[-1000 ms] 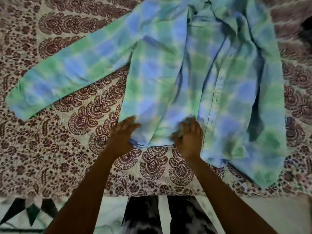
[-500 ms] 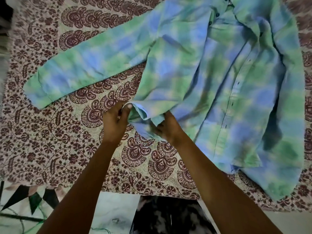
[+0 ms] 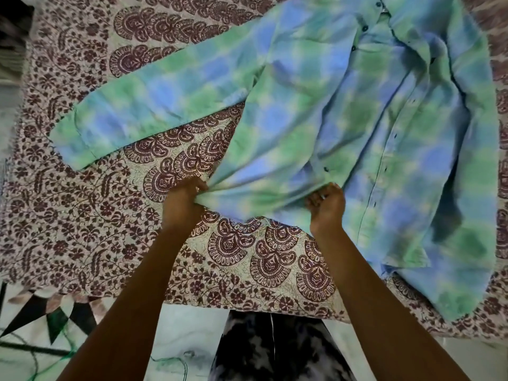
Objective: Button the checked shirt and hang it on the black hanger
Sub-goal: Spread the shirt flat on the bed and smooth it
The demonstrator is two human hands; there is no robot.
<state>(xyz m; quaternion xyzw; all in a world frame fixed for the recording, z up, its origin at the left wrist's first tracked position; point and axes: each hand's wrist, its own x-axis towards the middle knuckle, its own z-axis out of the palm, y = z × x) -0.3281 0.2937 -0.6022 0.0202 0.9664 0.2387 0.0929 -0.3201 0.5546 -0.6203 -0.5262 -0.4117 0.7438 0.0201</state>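
The soft green-and-blue checked cotton shirt (image 3: 316,127) is spread across the maroon-printed cream bedspread (image 3: 82,215), unbuttoned, collar at the far right and one sleeve thrown out to the left. Left hand (image 3: 181,202) has a fistful of the near hem bunched up tight, and right hand (image 3: 325,203) is pinching the same panel's front edge, just below a dark button (image 3: 326,169).

Honestly the risk I see is that panel being stretched taut between both grips. Pull it skewed and the button row won't line up with the holes on the right panel, so you get an off-by-one. No black hanger anywhere in view either.
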